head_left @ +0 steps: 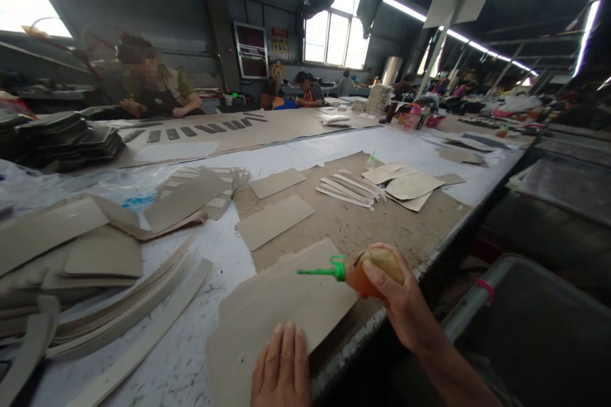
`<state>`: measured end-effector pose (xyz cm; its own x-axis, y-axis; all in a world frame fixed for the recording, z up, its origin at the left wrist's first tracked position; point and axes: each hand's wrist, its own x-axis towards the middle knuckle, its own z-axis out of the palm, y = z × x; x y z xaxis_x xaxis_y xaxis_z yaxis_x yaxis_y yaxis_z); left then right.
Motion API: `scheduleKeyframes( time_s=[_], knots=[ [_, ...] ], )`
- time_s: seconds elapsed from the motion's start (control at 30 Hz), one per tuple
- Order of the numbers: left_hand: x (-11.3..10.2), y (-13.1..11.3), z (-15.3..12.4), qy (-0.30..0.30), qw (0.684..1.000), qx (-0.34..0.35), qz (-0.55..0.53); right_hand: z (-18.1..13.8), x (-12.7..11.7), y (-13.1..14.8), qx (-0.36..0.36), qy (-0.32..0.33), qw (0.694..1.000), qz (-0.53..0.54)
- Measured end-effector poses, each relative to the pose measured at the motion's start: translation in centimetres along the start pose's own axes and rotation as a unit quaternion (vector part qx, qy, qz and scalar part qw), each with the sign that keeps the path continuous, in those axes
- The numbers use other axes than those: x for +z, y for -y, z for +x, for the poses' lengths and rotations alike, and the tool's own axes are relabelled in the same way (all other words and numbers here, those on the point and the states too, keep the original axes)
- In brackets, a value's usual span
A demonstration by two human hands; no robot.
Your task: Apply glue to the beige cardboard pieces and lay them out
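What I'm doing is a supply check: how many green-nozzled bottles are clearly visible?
2: an orange bottle in the right hand and a pale bottle beyond the thin strips. An orange item at far right is too small to tell; others may be hidden.

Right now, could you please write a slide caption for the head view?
Right hand holds a green-tipped bottle sideways over a grey sheet; the left hand rests on the sheet.
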<state>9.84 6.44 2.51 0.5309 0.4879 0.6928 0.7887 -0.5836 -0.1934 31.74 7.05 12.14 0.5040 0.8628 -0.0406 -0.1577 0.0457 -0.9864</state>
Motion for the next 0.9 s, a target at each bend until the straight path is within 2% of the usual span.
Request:
scheduleKeyframes(
  time_s=[0.13,0.23,0.3,0.4,0.53,0.73,0.8,0.9],
  knots=[
    [-0.2,1.3,0.6,-0.011,0.998,0.055,0.0,0.6,-3.1,0.3,0.012,-0.074,0.994,0.084],
    [-0.5,2.4,1.1,-0.018,0.995,0.092,-0.018,0.4,-4.4,0.4,0.013,-0.09,0.991,0.099],
    [-0.7,2.9,1.4,0.001,0.996,0.082,-0.042,0.2,-4.8,0.3,0.015,-0.091,0.99,0.105],
    [-1.1,3.1,1.5,0.035,0.994,0.026,-0.099,-0.2,-5.0,0.1,0.018,-0.091,0.989,0.114],
    [-1.7,2.7,1.6,0.074,0.978,-0.096,-0.168,-0.4,-5.5,-0.2,0.019,-0.09,0.987,0.128],
    [-3.2,2.3,3.5,0.133,0.913,-0.276,-0.269,-0.3,-6.2,0.4,0.028,-0.098,0.983,0.15],
    [-3.8,2.9,4.5,0.132,0.895,-0.331,-0.268,-0.3,-6.4,0.7,0.028,-0.101,0.981,0.161],
    [-4.6,5.1,6.6,0.097,0.892,-0.388,-0.209,-0.2,-6.8,0.9,0.034,-0.105,0.979,0.174]
  ],
)
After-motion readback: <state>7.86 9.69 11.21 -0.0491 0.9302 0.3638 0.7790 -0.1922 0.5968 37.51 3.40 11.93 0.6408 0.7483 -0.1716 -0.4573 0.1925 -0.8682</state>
